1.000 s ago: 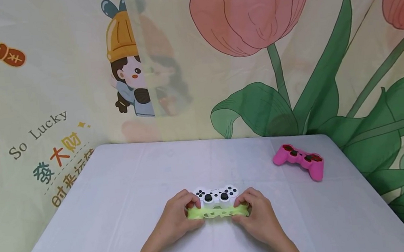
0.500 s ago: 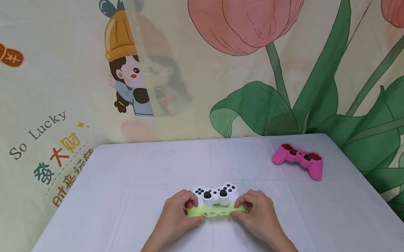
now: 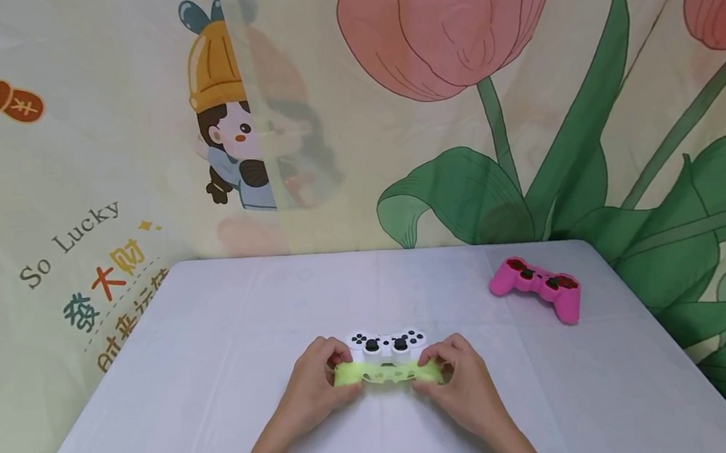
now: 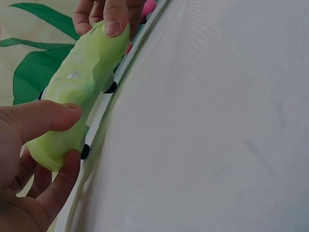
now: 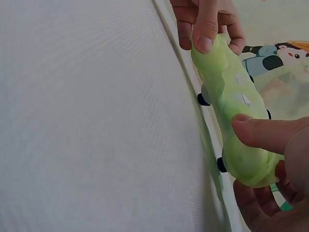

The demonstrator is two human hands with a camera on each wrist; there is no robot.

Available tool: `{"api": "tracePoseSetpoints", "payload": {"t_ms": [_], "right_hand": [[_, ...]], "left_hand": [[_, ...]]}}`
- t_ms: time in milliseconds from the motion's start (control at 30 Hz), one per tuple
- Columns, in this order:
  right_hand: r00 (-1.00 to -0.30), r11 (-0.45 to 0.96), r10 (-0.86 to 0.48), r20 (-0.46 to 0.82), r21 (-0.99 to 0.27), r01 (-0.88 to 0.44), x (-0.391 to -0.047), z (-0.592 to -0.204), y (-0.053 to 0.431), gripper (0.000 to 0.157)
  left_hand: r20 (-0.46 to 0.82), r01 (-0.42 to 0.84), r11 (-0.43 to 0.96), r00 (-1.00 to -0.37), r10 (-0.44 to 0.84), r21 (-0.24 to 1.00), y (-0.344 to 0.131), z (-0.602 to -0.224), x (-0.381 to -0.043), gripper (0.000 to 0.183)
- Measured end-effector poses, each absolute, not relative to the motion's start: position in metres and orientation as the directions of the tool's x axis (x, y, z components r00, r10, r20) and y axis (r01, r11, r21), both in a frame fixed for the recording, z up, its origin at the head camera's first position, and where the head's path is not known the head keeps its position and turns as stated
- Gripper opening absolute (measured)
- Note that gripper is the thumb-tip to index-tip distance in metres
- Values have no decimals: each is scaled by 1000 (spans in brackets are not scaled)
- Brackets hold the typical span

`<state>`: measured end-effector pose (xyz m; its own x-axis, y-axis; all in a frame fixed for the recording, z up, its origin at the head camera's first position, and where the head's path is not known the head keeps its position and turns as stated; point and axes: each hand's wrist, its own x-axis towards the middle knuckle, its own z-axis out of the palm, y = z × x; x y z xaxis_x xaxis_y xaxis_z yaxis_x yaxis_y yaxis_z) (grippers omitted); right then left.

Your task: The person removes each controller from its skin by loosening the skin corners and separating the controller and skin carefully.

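Pinching, with left hand [image 3: 315, 378] left and right hand [image 3: 463, 379] right of the white game controller [image 3: 386, 348], a translucent lime-green sleeve [image 4: 82, 89] fitted over that controller's near side, with a pink game controller [image 3: 537, 288] beyond it to the right, on the white tablecloth [image 3: 278, 300], and a tulip-printed backdrop [image 3: 341, 134] behind.

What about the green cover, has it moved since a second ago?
Yes, slightly: in the head view, the green cover has shifted up the picture, toward the far table edge; whether pushed away or lifted, I cannot tell.
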<state>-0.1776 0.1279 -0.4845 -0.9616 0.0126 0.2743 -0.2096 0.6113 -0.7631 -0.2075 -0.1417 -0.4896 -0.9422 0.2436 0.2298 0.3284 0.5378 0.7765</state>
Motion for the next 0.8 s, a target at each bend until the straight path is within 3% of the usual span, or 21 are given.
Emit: {"api": "tracePoseSetpoints", "payload": {"t_ms": [433,800], "right_hand": [[-996,324,40,77,-944,-60,-183,-493,137,55],[-999,261,-35,15,-965,-23,-184,-495,145,61]], "left_hand": [[-7,57,324,-981,193,944,-143,-492,-208,56],[-30,29,339,-986,167,940,-142,-489,-207,52]]}}
